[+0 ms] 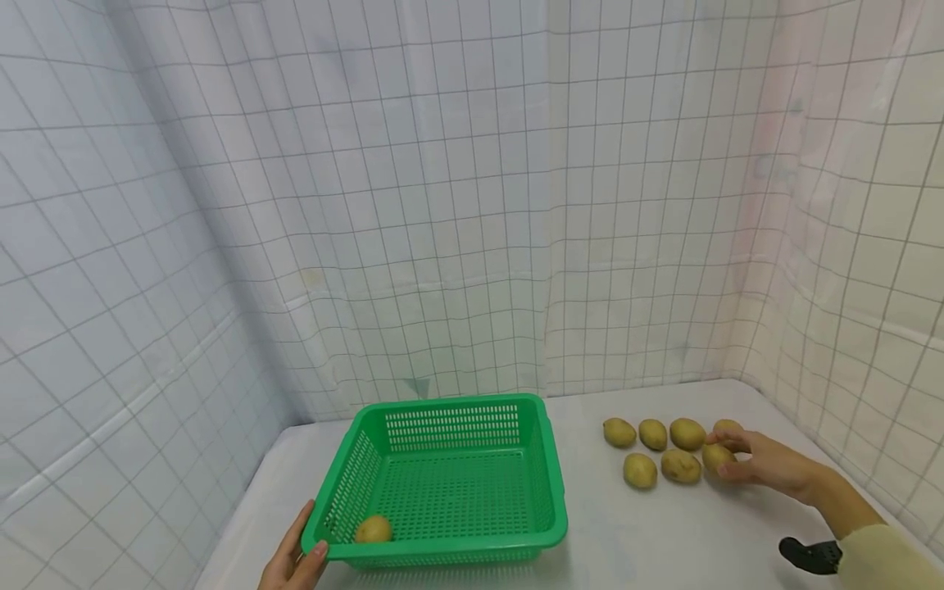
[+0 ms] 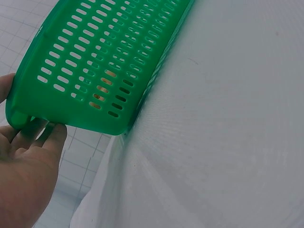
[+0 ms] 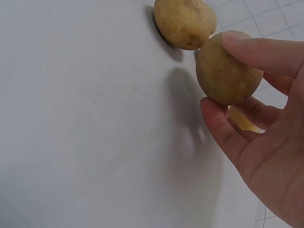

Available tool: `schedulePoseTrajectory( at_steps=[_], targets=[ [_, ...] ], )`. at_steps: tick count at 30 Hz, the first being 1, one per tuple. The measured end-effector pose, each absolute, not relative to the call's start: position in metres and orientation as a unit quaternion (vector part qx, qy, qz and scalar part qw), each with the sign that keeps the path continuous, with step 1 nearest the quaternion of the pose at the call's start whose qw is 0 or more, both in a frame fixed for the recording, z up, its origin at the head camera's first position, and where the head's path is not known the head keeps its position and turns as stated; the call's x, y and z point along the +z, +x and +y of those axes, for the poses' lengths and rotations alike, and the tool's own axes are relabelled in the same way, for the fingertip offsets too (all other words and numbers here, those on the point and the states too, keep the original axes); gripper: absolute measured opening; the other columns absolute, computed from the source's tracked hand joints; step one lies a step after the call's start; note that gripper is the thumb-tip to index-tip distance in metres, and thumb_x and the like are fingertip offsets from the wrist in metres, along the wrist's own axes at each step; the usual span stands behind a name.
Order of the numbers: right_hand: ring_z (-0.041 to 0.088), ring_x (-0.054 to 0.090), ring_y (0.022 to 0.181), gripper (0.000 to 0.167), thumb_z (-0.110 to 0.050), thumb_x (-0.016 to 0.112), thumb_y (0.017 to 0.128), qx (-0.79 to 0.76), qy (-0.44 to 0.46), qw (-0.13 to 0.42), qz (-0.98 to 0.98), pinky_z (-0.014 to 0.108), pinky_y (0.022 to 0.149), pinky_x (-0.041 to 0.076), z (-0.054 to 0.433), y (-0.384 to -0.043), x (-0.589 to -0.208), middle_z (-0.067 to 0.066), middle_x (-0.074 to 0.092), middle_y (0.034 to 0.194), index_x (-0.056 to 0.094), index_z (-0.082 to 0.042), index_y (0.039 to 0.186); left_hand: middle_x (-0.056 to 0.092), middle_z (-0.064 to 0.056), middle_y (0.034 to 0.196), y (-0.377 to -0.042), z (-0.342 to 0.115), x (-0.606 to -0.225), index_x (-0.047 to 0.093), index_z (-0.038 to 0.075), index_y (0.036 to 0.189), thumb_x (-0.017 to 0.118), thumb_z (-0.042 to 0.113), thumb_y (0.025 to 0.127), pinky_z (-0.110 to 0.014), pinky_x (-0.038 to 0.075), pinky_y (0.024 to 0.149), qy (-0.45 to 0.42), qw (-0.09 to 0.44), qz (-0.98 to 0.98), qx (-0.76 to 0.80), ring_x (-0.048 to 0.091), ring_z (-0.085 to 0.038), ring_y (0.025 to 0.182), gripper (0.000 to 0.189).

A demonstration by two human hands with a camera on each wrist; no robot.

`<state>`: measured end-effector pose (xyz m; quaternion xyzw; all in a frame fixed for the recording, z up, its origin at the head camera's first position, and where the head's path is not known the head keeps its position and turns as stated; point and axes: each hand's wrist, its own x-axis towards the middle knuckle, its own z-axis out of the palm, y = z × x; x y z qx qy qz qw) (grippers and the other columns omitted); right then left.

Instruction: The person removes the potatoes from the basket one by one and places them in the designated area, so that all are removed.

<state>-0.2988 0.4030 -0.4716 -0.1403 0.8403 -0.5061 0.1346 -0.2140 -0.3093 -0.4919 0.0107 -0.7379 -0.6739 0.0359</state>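
At its near left corner, a green plastic basket (image 1: 442,547) with slotted walls is gripped by my left hand (image 1: 295,557), thumb over the rim and fingers beneath it in the left wrist view. One potato (image 1: 374,529) lies inside, in that same corner. On the right side of the table, my right hand (image 1: 774,469) holds a yellow-brown potato (image 3: 228,71) between thumb and fingertips. Another potato (image 3: 184,23) sits right beside it in the right wrist view. Whether the held potato is off the surface I cannot tell.
Several more potatoes (image 1: 681,466) lie in two rough rows on the white table (image 1: 612,533), right of the basket. A black strap (image 1: 811,556) is at the right wrist. White sheeting with a grid pattern (image 1: 472,205) surrounds the table's back and sides.
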Motion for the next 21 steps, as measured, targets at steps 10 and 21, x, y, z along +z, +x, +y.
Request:
schedulePoseTrajectory(
  at_steps=[10, 21],
  targets=[
    [0.034, 0.049, 0.112, 0.052, -0.014, 0.073, 0.097, -0.482, -0.123, 0.131, 0.857, 0.037, 0.079, 0.056, 0.4068, -0.2989, -0.4815, 0.036, 0.041, 0.138, 0.049, 0.007, 0.138, 0.014, -0.04, 0.16, -0.2136, -0.3073, -0.4906, 0.002, -0.005, 0.163, 0.062, 0.019, 0.106, -0.021, 0.049, 0.095, 0.011, 0.036, -0.738, -0.673, 0.028, -0.045, 0.139, 0.087],
    [0.033, 0.051, 0.108, 0.049, -0.009, 0.076, 0.093, -0.457, -0.117, 0.113, 0.874, 0.034, 0.074, 0.055, 0.401, -0.2984, -0.476, 0.032, 0.048, 0.13, 0.053, 0.007, 0.133, 0.014, -0.04, 0.16, -0.2131, -0.3086, -0.4918, 0.002, -0.005, 0.163, 0.063, 0.019, 0.105, -0.021, 0.049, 0.096, 0.006, 0.037, -0.736, -0.676, 0.046, -0.022, 0.131, 0.088]
  ],
)
